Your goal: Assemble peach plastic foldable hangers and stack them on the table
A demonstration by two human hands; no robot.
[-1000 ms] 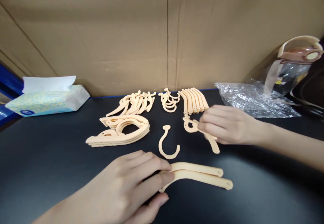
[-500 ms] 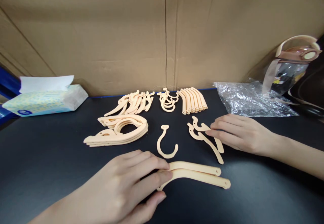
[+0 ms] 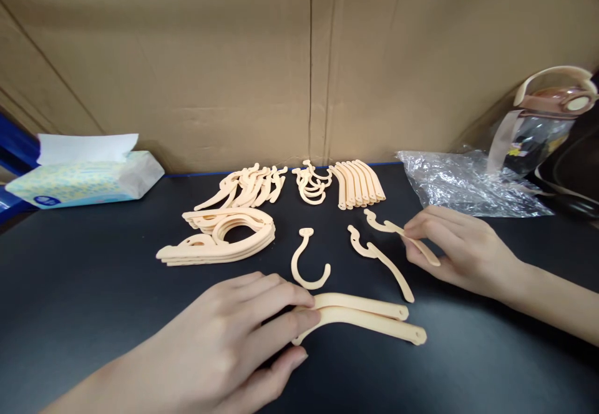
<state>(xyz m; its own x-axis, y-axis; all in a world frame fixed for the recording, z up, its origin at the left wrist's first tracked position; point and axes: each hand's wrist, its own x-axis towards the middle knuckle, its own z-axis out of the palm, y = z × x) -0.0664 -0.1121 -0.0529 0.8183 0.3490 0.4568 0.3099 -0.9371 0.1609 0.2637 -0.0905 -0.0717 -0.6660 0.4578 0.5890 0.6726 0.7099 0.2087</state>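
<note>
My right hand (image 3: 452, 242) pinches a thin cream hanger piece with a hooked end (image 3: 381, 223), tilted up at the right. A matching hooked piece (image 3: 381, 255) lies on the table just left of it. At the front, my left hand (image 3: 253, 333) has its fingertips on the left ends of two long curved hanger arms (image 3: 365, 320), which lie side by side; its thumb sits close to their lower end. Between the hands and slightly farther off, a loose hanger hook (image 3: 306, 261) rests flat. My left fingers cover part of both arms.
Stacked folded hangers (image 3: 224, 242) sit left of centre. Behind them are a pile of hooked pieces (image 3: 248, 186), several hooks (image 3: 312, 183) and a row of curved arms (image 3: 358, 184). A tissue pack (image 3: 88, 180), plastic bag (image 3: 449, 183) and bottle (image 3: 543, 133) stand around, before a cardboard wall (image 3: 187, 77).
My right hand has lifted one hooked piece off the table and moved it slightly right, away from its match. My left hand stays on the two curved arms.
</note>
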